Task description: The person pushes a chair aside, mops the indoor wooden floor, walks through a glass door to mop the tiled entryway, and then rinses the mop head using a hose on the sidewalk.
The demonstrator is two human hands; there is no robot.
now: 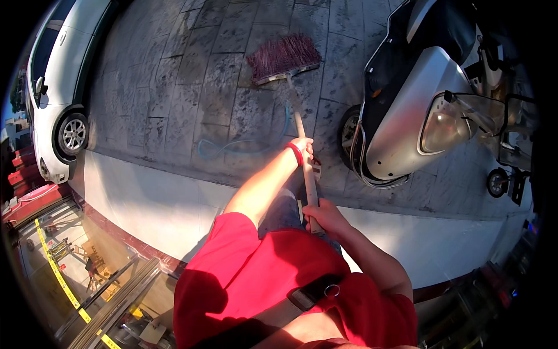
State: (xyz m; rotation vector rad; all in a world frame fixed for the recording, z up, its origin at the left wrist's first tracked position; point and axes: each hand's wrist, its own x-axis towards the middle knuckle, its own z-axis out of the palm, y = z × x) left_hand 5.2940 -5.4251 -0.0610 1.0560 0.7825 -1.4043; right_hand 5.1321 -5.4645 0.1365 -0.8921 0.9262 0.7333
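A push broom with reddish bristles point(283, 57) rests on grey stone paving ahead of me. Its pale wooden handle point(300, 125) runs back toward my body. My left hand point(303, 146), with a red band on the wrist, grips the handle partway down. My right hand point(323, 216) holds the handle's near end, close to my red shirt.
A silver scooter point(407, 110) stands to the right of the broom. A white car point(61, 75) is parked at the left. A light blue hose point(232, 145) loops across the paving. A pale step point(151, 198) runs across below my feet.
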